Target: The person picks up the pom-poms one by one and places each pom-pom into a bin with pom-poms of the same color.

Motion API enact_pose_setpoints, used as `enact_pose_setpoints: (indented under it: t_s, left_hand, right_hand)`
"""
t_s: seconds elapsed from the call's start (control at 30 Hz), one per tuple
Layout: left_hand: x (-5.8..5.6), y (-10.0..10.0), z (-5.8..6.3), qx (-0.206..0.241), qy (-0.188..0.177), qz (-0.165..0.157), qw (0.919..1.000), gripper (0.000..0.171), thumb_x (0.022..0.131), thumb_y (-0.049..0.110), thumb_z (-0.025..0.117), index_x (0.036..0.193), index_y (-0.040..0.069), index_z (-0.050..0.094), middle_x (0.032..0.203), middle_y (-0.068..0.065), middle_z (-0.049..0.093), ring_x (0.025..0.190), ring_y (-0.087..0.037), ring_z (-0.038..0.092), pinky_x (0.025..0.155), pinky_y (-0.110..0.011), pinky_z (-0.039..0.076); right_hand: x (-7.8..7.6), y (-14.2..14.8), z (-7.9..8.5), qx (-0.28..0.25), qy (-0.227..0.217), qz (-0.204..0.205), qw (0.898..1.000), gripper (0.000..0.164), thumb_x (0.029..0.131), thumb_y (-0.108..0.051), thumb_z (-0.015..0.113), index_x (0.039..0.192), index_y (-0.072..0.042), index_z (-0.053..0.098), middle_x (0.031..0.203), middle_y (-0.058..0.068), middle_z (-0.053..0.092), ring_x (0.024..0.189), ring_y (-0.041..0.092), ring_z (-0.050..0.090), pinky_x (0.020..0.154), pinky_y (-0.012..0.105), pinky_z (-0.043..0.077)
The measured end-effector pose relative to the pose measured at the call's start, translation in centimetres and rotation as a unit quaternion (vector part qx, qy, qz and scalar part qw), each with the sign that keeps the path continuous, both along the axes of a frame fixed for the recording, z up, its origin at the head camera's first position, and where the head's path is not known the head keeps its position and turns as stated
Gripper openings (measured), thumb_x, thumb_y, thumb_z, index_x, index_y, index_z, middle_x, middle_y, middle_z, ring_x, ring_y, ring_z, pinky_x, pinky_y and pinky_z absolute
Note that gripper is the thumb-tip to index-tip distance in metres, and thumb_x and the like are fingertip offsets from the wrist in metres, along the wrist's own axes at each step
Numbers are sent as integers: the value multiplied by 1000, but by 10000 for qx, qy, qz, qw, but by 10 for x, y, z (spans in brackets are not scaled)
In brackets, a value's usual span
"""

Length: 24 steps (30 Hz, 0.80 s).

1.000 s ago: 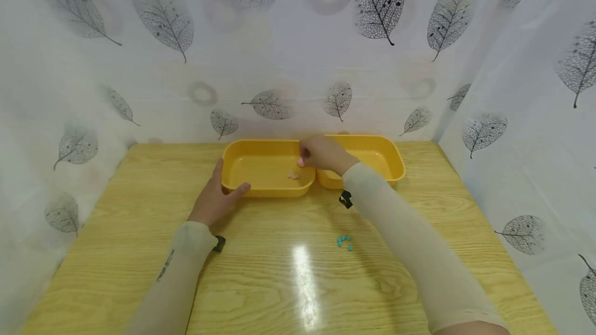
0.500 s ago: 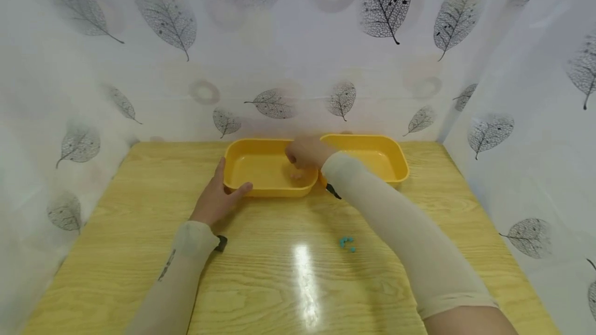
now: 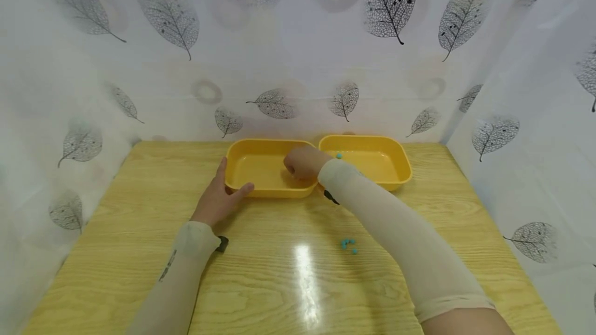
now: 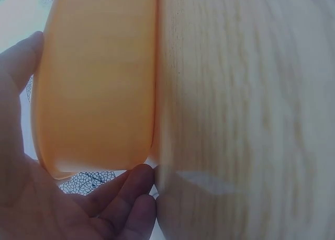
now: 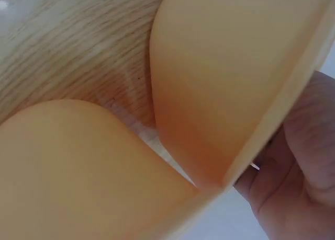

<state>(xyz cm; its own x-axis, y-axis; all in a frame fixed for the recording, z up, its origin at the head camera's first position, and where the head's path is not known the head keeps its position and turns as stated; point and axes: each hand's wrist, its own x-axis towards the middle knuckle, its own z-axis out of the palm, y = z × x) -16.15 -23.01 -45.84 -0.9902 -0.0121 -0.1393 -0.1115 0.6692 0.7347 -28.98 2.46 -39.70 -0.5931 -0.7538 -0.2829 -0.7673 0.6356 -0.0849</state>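
In the head view, my left hand (image 3: pixel 216 198) grips the left end of the left yellow plastic tray (image 3: pixel 270 193), thumb at its front rim. The left wrist view shows the thumb against the tray wall (image 4: pixel 99 88) and the other fingers bent at its end. My right hand (image 3: pixel 304 163) reaches into the right part of this same tray, fingers curled downward. Its fingertips are hidden, as is the spot where small pink pieces lay. In the right wrist view, the right hand (image 5: pixel 288 161) is partly behind a tray rim.
A second yellow tray (image 3: pixel 402 162) stands close on the right, holding a small teal piece (image 3: pixel 339 155). Several more teal pieces (image 3: pixel 345 243) lie on the wooden table (image 3: pixel 261 273) in front. A leaf-printed curtain (image 3: pixel 298 56) hangs behind and at the sides.
My right hand has moved left and down into the left tray, covering the pink pieces. A pink piece seen at its fingers earlier is now hidden. The left hand keeps its hold.
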Motion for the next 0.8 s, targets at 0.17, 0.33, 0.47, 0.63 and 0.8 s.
enact_pose_setpoints:
  t_s: [0.17,0.33,0.47,0.63,0.8]
  left_hand:
    - [1,0,2,1,-12,-29,10000,110,93,75,56,163,35,-19,173,-14,6,155,-46,18,121,-67,22]
    - [1,-1,2,-26,-39,-44,10000,112,92,75,56,163,33,-20,173,-14,4,155,-46,17,121,-68,21]
    - [0,-1,2,-52,-26,-81,10000,112,92,77,55,162,33,-20,173,-13,3,155,-46,16,121,-68,20]
    - [0,1,1,-44,-44,-99,9999,113,90,79,54,162,34,-20,173,-13,3,155,-46,16,121,-68,20]
    - [1,2,1,-79,-67,-82,9999,113,90,80,55,162,35,-20,173,-14,4,154,-48,18,120,-69,22]
  right_hand:
    - [-2,2,-5,76,114,134,9998,30,94,-2,59,71,-18,48,70,-3,44,67,14,38,65,27,34]
    - [-3,6,-9,-228,100,137,9996,24,98,-6,57,77,-17,54,74,-3,51,69,14,43,68,28,39]
    - [1,17,-3,-678,-106,-102,9976,9,98,-13,62,91,-16,66,92,-2,66,81,16,56,77,32,50]
    - [11,44,12,-1244,-126,-494,9909,10,100,-15,65,107,-12,72,105,1,71,92,19,63,87,37,55]
    - [32,78,21,-1927,216,-914,9768,13,102,-22,65,108,-14,74,103,-1,72,93,19,65,87,39,55]
